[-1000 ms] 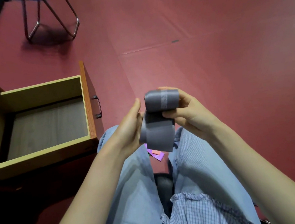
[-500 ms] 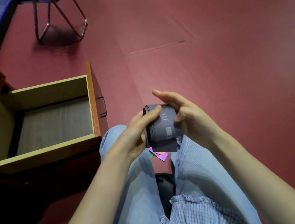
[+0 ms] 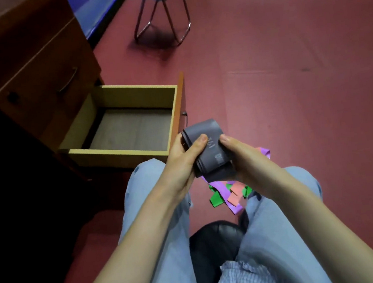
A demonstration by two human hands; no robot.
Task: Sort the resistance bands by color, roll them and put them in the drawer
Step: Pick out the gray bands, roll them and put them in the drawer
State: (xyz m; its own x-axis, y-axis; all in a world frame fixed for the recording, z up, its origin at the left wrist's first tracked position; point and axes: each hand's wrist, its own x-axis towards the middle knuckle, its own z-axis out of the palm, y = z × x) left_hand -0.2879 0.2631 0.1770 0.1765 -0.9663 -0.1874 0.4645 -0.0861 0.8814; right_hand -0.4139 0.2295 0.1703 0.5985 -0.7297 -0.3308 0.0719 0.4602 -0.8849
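Now, with left hand (image 3: 182, 162) and right hand (image 3: 246, 157) both gripping the grey band roll (image 3: 208, 154) between them, press thumbs on the outer wrap and wind the hanging tail tight before moving it to the drawer (image 3: 117, 152) left of the hands.

Bare forearms, light blue trousers (image 3: 156, 214), blue checked shirt (image 3: 243, 279)

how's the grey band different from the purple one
The grey band is rolled up; the purple band lies loose and unrolled. The grey band is held in the left hand and right hand; the purple band is on the floor. Both are flat, wide strips.
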